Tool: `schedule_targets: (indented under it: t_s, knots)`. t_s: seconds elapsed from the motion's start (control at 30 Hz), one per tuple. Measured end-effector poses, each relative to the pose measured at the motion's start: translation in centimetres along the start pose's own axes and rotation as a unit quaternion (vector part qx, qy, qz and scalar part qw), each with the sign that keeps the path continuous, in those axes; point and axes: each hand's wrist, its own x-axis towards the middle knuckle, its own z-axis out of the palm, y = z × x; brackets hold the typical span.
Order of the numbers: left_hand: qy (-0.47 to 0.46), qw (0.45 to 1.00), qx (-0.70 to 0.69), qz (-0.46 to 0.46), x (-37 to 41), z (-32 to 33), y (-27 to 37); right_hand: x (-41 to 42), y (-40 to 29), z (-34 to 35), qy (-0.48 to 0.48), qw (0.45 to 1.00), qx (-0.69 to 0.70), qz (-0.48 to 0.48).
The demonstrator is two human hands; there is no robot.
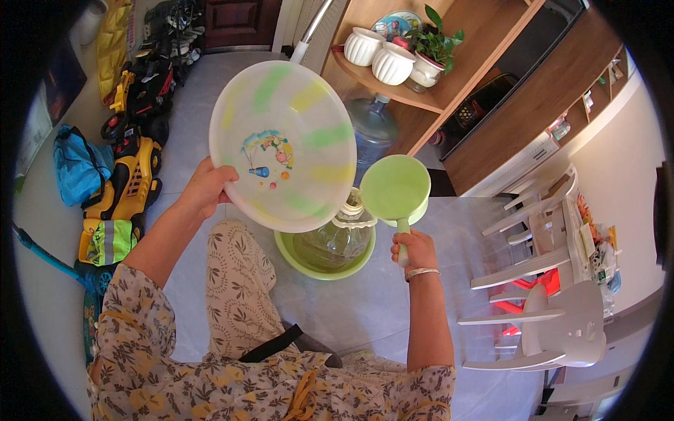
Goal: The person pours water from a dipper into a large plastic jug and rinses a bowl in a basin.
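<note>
My left hand (205, 187) grips the near-left rim of a white plastic basin (310, 116) with green and yellow stripes and a cartoon print. The basin is tilted, its inside facing me. In my right hand (420, 250) is the handle of a light green plastic water ladle (396, 187), raised beside the basin. Below them a clear plastic jug (339, 239) with a pale handle stands in a green basin (281, 252) on the floor. The jug's neck is open, and the white basin and ladle partly cover the jug.
A wooden shelf (389, 98) holds white ribbed pots (394, 63) and a potted plant (429, 63), with a large water bottle (374, 126) below. White chairs (558, 326) and a table stand right. A yellow toy vehicle (124, 179) and a blue bag (79, 163) line the left wall.
</note>
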Motion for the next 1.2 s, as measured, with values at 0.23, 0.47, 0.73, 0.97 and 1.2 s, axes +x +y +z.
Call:
schedule_targets:
  t_s: [0.23, 0.47, 0.73, 0.97, 1.2]
  knots:
    - [-0.001, 1.000, 0.004, -0.004, 0.2, -0.1, -0.2, -0.4, -0.4, 0.6, 0.021, 1.000, -0.018, 0.007]
    - [0.004, 1.000, -0.001, -0.008, 0.1, 0.2, 0.0, -0.4, -0.1, 0.5, 0.016, 0.999, -0.030, 0.003]
    - [0.010, 1.000, 0.005, -0.010, 0.3, 0.2, -0.2, -0.5, 0.1, 1.1, 0.031, 0.999, -0.034, -0.013]
    - [0.003, 1.000, 0.006, -0.008, 0.3, 0.1, -0.2, -0.4, 0.2, 1.2, 0.036, 0.998, -0.052, -0.028]
    - [0.008, 1.000, 0.010, -0.009, 0.4, -0.1, -0.3, -0.1, 0.7, 1.4, 0.041, 0.996, -0.064, -0.043]
